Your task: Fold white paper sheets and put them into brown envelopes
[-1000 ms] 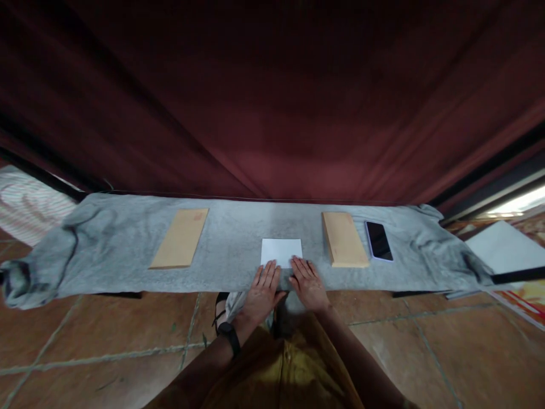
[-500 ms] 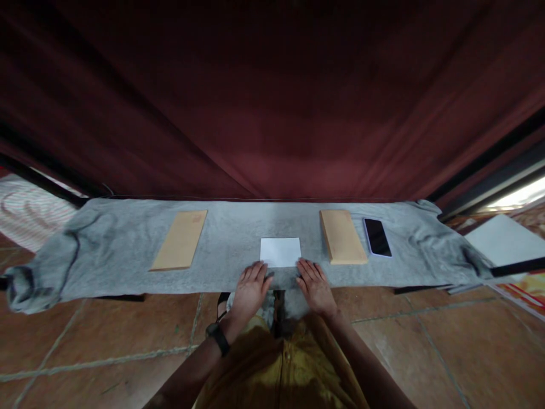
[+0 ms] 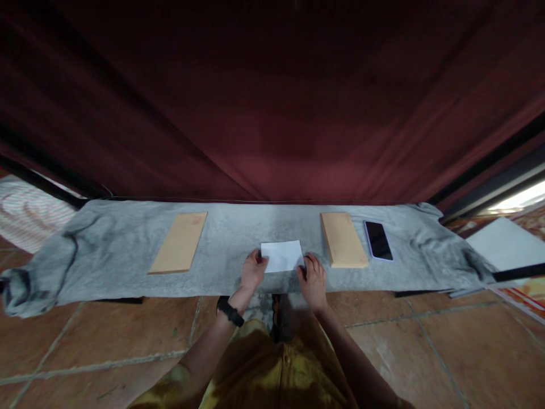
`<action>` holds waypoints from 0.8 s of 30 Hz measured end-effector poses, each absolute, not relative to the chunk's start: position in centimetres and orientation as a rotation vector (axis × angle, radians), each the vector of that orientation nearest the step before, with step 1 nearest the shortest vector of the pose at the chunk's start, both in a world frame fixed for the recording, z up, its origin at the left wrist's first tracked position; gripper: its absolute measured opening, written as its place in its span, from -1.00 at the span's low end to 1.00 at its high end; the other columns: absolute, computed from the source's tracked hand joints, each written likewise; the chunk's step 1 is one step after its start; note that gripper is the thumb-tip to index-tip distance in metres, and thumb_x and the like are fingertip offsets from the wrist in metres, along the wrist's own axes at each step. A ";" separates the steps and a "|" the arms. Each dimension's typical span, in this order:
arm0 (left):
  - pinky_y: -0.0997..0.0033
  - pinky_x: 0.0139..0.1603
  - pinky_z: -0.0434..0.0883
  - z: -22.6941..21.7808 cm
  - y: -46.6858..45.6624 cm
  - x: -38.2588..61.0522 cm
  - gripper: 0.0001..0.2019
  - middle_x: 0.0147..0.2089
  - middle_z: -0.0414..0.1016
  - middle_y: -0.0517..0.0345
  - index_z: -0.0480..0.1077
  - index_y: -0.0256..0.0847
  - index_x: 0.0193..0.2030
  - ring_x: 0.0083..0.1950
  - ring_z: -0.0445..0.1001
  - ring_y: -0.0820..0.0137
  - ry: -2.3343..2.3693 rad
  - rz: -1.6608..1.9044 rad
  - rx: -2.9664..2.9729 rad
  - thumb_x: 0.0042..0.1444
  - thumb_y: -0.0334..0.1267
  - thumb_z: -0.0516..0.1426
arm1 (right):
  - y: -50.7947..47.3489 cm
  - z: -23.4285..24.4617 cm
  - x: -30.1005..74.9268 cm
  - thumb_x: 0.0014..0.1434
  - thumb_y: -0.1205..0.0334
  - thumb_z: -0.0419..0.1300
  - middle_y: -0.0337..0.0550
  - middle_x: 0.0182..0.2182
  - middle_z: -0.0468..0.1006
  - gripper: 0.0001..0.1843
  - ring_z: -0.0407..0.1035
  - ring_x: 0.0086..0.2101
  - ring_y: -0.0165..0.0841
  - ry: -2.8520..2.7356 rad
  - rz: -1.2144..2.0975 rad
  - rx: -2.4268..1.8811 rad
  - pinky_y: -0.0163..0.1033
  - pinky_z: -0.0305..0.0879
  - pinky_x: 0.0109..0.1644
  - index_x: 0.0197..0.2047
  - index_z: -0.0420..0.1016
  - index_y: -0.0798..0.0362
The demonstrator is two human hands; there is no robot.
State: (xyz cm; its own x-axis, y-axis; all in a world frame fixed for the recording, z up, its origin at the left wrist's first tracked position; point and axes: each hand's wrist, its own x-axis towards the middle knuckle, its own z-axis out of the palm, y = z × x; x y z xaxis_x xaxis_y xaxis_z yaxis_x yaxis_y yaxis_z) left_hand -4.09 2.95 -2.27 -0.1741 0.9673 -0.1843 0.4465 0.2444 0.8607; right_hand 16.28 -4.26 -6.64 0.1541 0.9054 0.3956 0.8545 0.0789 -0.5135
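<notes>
A folded white sheet of paper lies at the middle of the grey cloth, close to its near edge. My left hand, with a black watch on the wrist, pinches the paper's left near corner. My right hand grips the paper's right near corner with curled fingers. The paper looks slightly lifted and tilted at the corners.
A tan envelope lies left on the cloth and a thicker tan stack right, with a black phone beside it. A dark red curtain hangs behind. A white board lies at right on the tiled floor.
Both hands moved from lying flat at the cloth's near edge to the paper's corners and closed on them. The paper has tilted a little.
</notes>
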 end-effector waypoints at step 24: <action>0.42 -0.29 0.41 0.7 -2.0 -5.8 -0.59 -0.29 0.65 0.03 0.54 -0.25 -0.25 -0.32 0.57 0.34 1.268 0.903 0.923 -0.09 0.05 0.36 | -2.1 -4.5 18.2 0.04 -0.22 0.28 -0.27 -0.52 0.55 -0.58 0.34 -0.49 -0.37 -1.116 1.099 -1.354 -0.27 0.32 -0.34 -0.39 0.58 0.00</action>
State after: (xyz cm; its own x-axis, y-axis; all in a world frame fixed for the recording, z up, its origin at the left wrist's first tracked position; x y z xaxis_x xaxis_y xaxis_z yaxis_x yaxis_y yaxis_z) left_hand -5.85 -2.01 0.68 0.0854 0.9267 -0.3659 -0.0430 0.3703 0.9279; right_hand 18.19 -2.08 -4.46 0.1533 0.9873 -0.0407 0.0555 -0.0497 -0.9972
